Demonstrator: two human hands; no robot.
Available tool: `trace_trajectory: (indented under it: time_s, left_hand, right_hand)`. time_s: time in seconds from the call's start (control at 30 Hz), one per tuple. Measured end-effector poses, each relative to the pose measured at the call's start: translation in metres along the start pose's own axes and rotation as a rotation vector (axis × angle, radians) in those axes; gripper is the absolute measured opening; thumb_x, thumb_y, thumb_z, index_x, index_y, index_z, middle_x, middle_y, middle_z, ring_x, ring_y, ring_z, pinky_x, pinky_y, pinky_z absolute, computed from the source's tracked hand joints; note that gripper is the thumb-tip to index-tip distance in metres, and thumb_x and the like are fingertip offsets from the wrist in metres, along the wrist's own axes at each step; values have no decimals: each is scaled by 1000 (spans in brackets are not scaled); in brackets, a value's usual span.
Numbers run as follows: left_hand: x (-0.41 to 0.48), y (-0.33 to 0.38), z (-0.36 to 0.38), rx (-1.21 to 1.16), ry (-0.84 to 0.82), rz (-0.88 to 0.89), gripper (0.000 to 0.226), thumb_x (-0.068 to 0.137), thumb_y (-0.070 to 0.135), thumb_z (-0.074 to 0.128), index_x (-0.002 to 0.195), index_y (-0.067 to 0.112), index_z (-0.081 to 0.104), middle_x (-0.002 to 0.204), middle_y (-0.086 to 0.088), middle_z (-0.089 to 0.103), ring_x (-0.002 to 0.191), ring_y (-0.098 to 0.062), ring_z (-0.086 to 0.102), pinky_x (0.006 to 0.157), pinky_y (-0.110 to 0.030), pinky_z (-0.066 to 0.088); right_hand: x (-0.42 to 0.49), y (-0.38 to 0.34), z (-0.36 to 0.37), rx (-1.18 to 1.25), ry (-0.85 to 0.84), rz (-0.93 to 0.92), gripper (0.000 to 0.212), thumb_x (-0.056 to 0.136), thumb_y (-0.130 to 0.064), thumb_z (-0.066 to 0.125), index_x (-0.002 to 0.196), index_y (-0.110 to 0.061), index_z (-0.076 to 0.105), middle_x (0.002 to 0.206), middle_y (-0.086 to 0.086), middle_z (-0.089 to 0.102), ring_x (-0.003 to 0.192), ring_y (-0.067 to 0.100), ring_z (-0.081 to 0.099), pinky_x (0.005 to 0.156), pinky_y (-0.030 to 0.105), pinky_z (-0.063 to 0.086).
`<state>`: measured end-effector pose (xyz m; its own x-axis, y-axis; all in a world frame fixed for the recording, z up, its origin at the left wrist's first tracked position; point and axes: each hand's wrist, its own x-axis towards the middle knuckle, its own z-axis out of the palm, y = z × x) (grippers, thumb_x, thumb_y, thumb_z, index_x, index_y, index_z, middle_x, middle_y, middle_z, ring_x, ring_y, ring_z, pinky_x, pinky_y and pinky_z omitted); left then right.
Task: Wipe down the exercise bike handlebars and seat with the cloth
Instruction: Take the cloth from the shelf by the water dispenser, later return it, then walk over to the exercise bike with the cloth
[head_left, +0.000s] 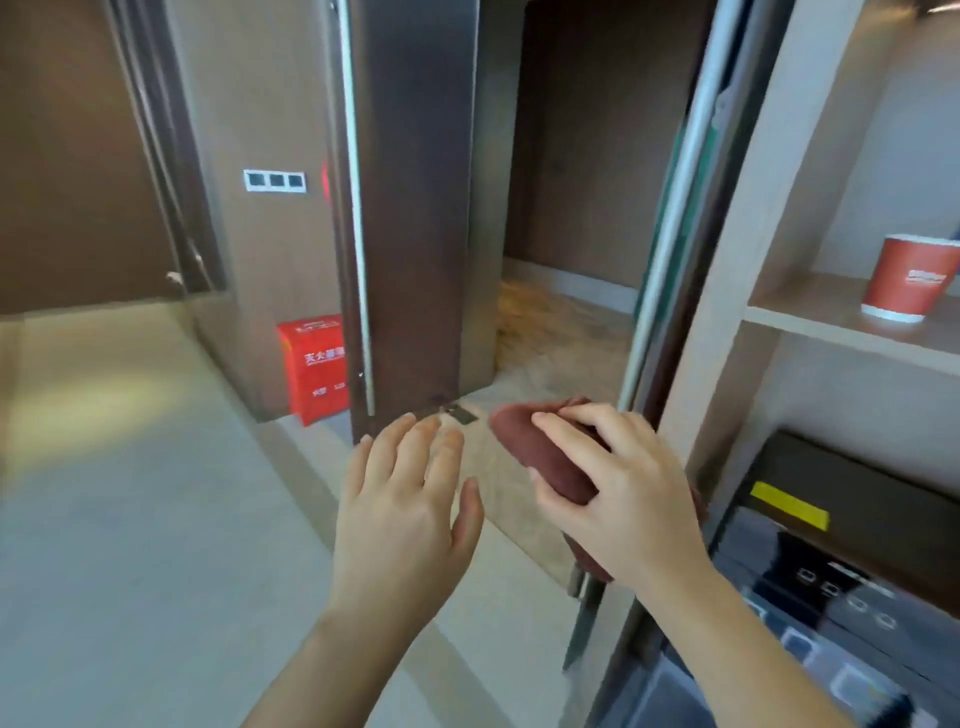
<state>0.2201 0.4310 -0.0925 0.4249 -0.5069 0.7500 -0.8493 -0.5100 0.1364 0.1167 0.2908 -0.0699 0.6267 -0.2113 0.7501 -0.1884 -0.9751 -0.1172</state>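
Cloth (540, 452), dark red and folded into a pad, is held in the right hand (623, 493), with the thumb under it and the fingers curled over the top. That looks like a carrying grip that would also serve for wiping. The left hand (405, 509) is flat, its fingers straight and a little spread, and it holds nothing. It hangs just left of the cloth without touching it, probably kept free to push or steady something.

Neither the bike's handlebars nor its seat is in view, so the wiping looks not yet begun and the bike has to be reached first.

Far centre stands a brown door (415, 208) with a tall steel bar (358, 208), and there is a darker opening to its right. A red box (311, 364) sits on the floor by the door's left foot, and a switch plate (274, 181) is on the far left wall. At right a shelf (831, 317) carries a red cup (909, 278). Below the shelf is a dark case (857, 493) with a yellow label, and nearer than that is a blurred machine that I cannot identify.

The door leaf and the shelf frame narrow the way ahead, and the cloth hand is close to that frame.
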Motion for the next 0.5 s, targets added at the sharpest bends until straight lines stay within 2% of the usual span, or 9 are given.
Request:
trace_trajectory:
  time_s: [0.17,0.33,0.5]
  left_hand:
    - [-54,-74,-63,185,-32,-205,34,82,27,44,96,4,64,104,-15,66,100,-36,58,85,-47,45]
    - [-104,-134,-117,330,-53,-402,37,83,32,41,99,7,64,109,-13,65,105,-34,57,89,-47,43]
    - [-144,-193,-159,448,8,-556,32,81,29,51,99,6,64,110,-15,65,105,-35,57,89,-50,45]
  right_hand:
    - [4,-99,48,202,-21,-111,35,74,-30,64,106,-16,68,99,4,66,86,28,61,67,40,53]
    - [10,-192,87,373,-79,-240,35,77,-34,57,105,-16,68,98,3,67,83,27,62,71,38,51]
    - [21,-278,126,512,-136,-356,37,76,-34,59,107,-16,67,100,4,67,83,27,62,68,40,53]
